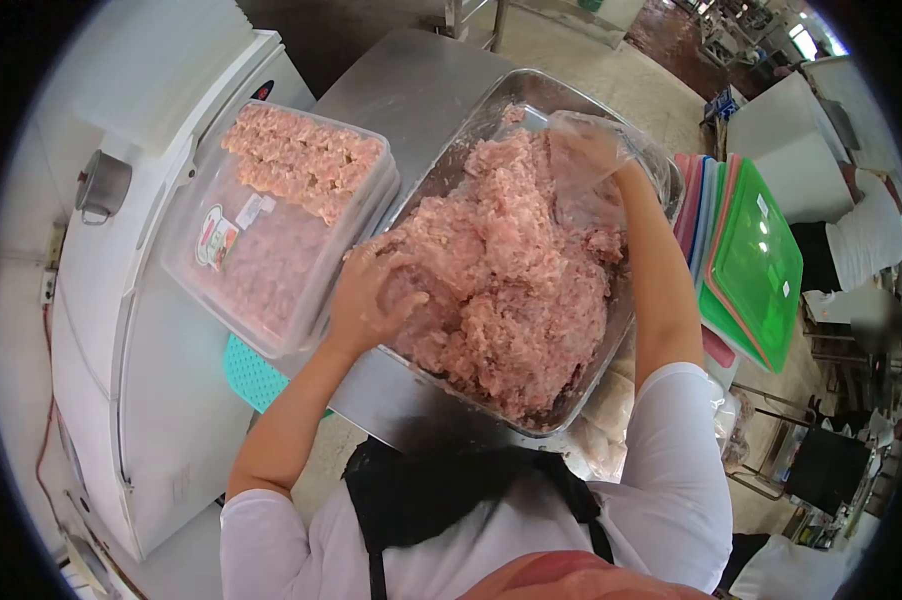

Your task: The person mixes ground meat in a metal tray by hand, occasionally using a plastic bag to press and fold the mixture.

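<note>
A large mound of pink minced meat (501, 270) fills the deep metal tray (433, 172) in front of me. My left hand (366, 300) is at the tray's left side, its fingers curved against the edge of the meat and its thumb spread apart. At the far right corner, my right hand (593, 155) is closed on a clear plastic bag (571, 180) that lies over the meat. Its fingers show only dimly through the plastic. Left of the tray stands a clear plastic container (306, 325) with rows of shaped meat portions (306, 155) on top.
Tray and container rest on a metal table (411, 75). Green and coloured plastic lids or boards (756, 265) are stacked at the right. A turquoise perforated item (256, 375) lies below the container. A white freezer (186, 420) stands left. Another person (856, 235) is at far right.
</note>
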`<state>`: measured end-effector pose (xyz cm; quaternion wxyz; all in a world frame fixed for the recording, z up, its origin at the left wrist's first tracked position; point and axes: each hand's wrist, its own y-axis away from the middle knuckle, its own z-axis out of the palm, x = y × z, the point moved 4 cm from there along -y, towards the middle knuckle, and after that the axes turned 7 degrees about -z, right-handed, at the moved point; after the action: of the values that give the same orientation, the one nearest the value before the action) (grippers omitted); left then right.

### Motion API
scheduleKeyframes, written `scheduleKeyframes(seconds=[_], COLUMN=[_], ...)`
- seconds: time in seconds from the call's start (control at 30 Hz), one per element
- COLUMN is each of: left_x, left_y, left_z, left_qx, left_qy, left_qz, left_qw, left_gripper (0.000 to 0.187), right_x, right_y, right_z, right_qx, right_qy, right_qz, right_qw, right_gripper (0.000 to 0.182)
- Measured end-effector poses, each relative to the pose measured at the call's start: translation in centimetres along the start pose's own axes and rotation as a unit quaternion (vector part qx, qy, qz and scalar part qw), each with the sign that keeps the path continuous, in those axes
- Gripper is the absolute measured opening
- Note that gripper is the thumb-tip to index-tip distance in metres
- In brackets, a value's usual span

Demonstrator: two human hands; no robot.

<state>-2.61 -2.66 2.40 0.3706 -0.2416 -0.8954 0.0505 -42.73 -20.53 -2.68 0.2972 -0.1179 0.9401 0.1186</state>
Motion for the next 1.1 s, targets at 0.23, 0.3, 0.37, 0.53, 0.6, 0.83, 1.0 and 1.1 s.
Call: scheduleKeyframes(seconds=[0.23, 0.3, 0.37, 0.53, 0.6, 0.83, 1.0, 1.1], left_x=[-0.1, -0.2, -0.1, -0.4, -0.5, -1.1, -1.2, -1.2], left_y=[0.1, 0.0, 0.1, 0.2, 0.2, 0.1, 0.2, 0.3], left_z=[0.2, 0.4, 0.3, 0.7, 0.7, 0.7, 0.7, 0.7], left_qx=[0.000, 0.001, 0.006, 0.029, 0.033, 0.042, 0.049, 0.044], left_qy=[-0.029, -0.037, -0.042, -0.021, -0.014, 0.015, 0.030, 0.042], left_qz=[0.005, 0.006, 0.007, 0.024, 0.020, 0.042, 0.042, 0.058], left_qw=[1.000, 0.999, 0.999, 0.999, 0.999, 0.998, 0.997, 0.996], left_gripper=[0.047, 0.048, 0.049, 0.049, 0.049, 0.048, 0.046, 0.046], right_x=[-6.6, -2.8, -0.1, 1.7, -6.8, -8.8, -14.4, -20.1], right_y=[1.2, -2.4, -3.0, 6.8, 11.6, 14.5, 20.8, 23.3], right_z=[2.1, 3.6, 5.4, 8.4, 5.5, 6.1, 6.6, 9.9], right_qx=[-0.019, -0.046, -0.078, -0.135, -0.132, -0.021, -0.009, 0.047], right_qy=[-0.243, -0.138, -0.103, -0.382, -0.424, -0.373, 0.141, 0.161], right_qz=[0.060, -0.090, -0.143, 0.150, 0.232, 0.052, 0.049, 0.129], right_qw=[0.968, 0.985, 0.981, 0.902, 0.865, 0.926, 0.989, 0.977], right_gripper=[0.058, 0.056, 0.055, 0.059, 0.051, 0.051, 0.044, 0.044])
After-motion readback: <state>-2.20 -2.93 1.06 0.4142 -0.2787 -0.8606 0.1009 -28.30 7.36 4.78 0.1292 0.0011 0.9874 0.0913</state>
